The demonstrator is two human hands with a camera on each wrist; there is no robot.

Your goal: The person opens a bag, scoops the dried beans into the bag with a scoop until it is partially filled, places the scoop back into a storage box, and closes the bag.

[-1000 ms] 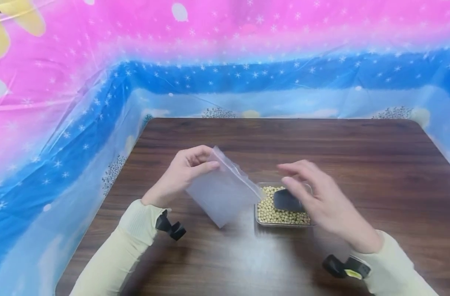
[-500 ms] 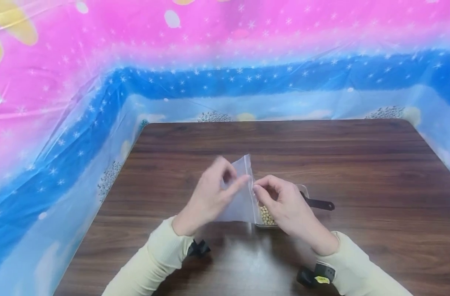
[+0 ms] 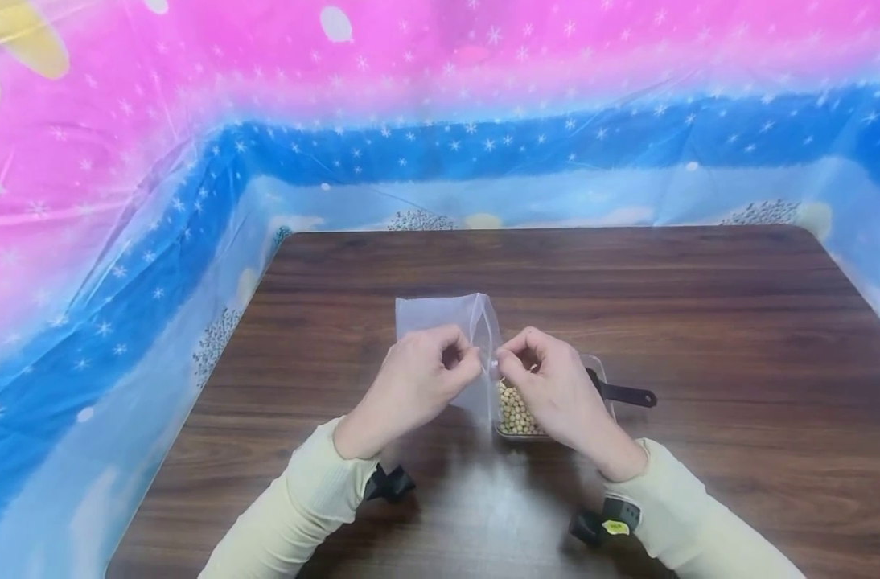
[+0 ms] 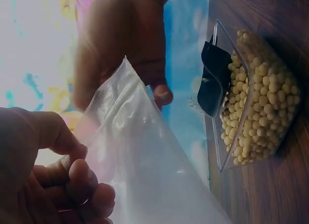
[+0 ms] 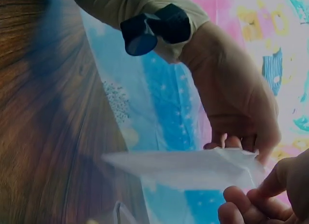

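A clear plastic zip bag (image 3: 436,312) hangs between my two hands above the table, its mouth turned to the right. My left hand (image 3: 420,371) pinches the near-left side of the mouth between thumb and fingers. Opposite it, my right hand (image 3: 552,390) pinches the other side, and the two edges stand slightly apart. Just under the right hand sits a clear container (image 4: 248,74) filled with pale round beans (image 4: 263,101). A black scoop (image 4: 214,79) rests in the beans; its handle (image 3: 631,395) sticks out to the right in the head view. The bag looks flat.
A dark wood-grain table (image 3: 737,338) lies beneath everything. Its back edge meets a pink and blue patterned cloth (image 3: 541,153) that hangs around the back and left. Each wrist carries a small black camera (image 3: 389,482).
Both hands have come together at the bag's mouth; the right hand moved left from over the scoop and took hold of the edge. The bag has turned, and its mouth edges have parted slightly.
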